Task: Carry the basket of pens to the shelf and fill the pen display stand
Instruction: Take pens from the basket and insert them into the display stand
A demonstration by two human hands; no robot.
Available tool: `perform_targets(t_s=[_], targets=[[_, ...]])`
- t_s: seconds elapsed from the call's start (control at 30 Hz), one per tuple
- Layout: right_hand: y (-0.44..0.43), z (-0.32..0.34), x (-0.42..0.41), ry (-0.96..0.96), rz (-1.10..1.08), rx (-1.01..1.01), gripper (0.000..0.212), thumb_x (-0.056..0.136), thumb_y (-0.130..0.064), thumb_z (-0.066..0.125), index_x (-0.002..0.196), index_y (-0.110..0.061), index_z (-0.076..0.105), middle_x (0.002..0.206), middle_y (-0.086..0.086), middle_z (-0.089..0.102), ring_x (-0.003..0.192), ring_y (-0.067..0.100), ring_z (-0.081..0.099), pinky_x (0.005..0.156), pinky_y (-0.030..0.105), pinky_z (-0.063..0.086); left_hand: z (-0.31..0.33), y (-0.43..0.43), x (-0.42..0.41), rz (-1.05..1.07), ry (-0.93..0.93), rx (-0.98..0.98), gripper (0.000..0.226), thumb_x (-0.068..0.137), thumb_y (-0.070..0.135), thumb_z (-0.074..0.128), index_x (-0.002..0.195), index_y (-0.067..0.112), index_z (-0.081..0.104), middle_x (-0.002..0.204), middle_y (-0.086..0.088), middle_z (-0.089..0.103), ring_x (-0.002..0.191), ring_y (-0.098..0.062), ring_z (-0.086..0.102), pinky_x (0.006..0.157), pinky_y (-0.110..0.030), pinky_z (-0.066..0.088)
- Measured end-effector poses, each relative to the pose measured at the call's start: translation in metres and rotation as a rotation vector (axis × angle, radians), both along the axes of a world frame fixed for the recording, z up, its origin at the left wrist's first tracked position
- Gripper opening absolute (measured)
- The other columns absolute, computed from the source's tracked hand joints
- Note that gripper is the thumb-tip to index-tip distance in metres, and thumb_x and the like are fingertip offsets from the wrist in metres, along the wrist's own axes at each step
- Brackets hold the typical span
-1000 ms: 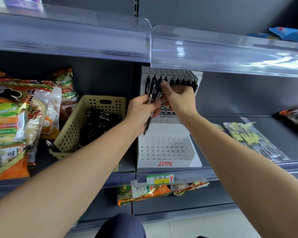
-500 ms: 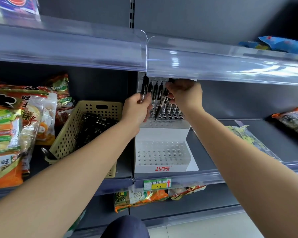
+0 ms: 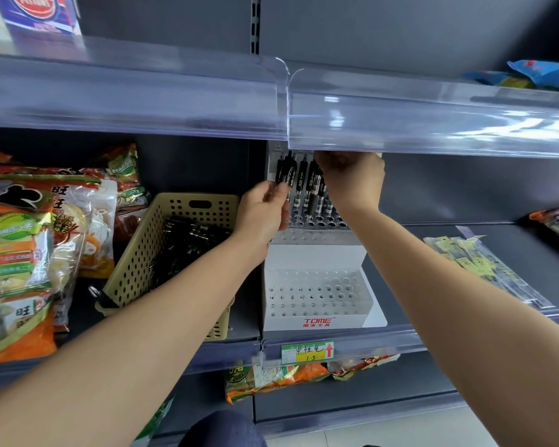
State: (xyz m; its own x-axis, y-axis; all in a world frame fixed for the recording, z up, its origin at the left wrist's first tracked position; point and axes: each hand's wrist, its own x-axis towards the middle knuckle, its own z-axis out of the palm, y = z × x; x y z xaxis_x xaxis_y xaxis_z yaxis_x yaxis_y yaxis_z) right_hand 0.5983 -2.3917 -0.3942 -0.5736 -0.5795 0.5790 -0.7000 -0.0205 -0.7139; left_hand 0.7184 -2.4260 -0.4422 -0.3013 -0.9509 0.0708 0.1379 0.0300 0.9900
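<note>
A white stepped pen display stand [image 3: 315, 290] marked TOME sits on the grey shelf, its lower tiers of holes bare. Several black pens [image 3: 307, 185] stand in its upper tier. My left hand [image 3: 262, 211] grips a few black pens at the stand's left side. My right hand [image 3: 352, 180] reaches up to the top row, fingers curled on a pen there; the shelf rail above hides its fingertips. The beige perforated basket [image 3: 142, 253] stands left of the stand with many black pens [image 3: 188, 240] inside.
A clear plastic rail [image 3: 400, 124] of the upper shelf overhangs the stand's top. Snack bags [image 3: 29, 253] crowd the shelf's left side. Flat packets [image 3: 484, 269] lie to the right. A green and yellow price tag [image 3: 307, 351] hangs below the stand.
Both hands have risen toward the stand's top row, the right one now partly behind the upper rail. The view has tilted upward.
</note>
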Motion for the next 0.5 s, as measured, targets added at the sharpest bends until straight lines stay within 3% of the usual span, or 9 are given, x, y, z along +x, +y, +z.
perform_targets(t_s=[0.27, 0.37, 0.5], targets=[[-0.0031, 0.0033, 0.0019, -0.025, -0.022, -0.051, 0.023, 0.083, -0.030, 0.070, 0.067, -0.018, 0.058, 0.061, 0.001, 0.060, 0.064, 0.024, 0.060, 0.055, 0.021, 0.031, 0.0002, 0.0044, 0.0017, 0.011, 0.021, 0.006, 0.021, 0.099, 0.016, 0.050, 0.085, 0.020, 0.065, 0.069, 0.002, 0.052, 0.058, -0.009, 0.048, 0.051, -0.018, 0.042], [-0.0036, 0.0025, 0.0012, -0.015, -0.026, -0.019, 0.029, 0.085, -0.031, 0.068, 0.062, -0.017, 0.057, 0.058, 0.001, 0.058, 0.061, 0.023, 0.056, 0.052, 0.023, 0.029, 0.0021, 0.0053, 0.0030, 0.022, 0.011, -0.001, 0.020, 0.099, 0.015, 0.050, 0.087, 0.016, 0.066, 0.069, 0.002, 0.053, 0.057, -0.009, 0.048, 0.049, -0.016, 0.041], [-0.0055, -0.0012, 0.0008, 0.046, -0.008, 0.082, 0.020, 0.086, -0.029, 0.067, 0.076, -0.013, 0.074, 0.076, 0.009, 0.072, 0.072, 0.024, 0.064, 0.059, 0.028, 0.041, 0.0038, 0.0045, 0.0061, 0.025, -0.003, -0.017, 0.018, 0.099, 0.013, 0.050, 0.087, 0.016, 0.063, 0.069, 0.002, 0.053, 0.058, -0.009, 0.047, 0.046, -0.014, 0.041]])
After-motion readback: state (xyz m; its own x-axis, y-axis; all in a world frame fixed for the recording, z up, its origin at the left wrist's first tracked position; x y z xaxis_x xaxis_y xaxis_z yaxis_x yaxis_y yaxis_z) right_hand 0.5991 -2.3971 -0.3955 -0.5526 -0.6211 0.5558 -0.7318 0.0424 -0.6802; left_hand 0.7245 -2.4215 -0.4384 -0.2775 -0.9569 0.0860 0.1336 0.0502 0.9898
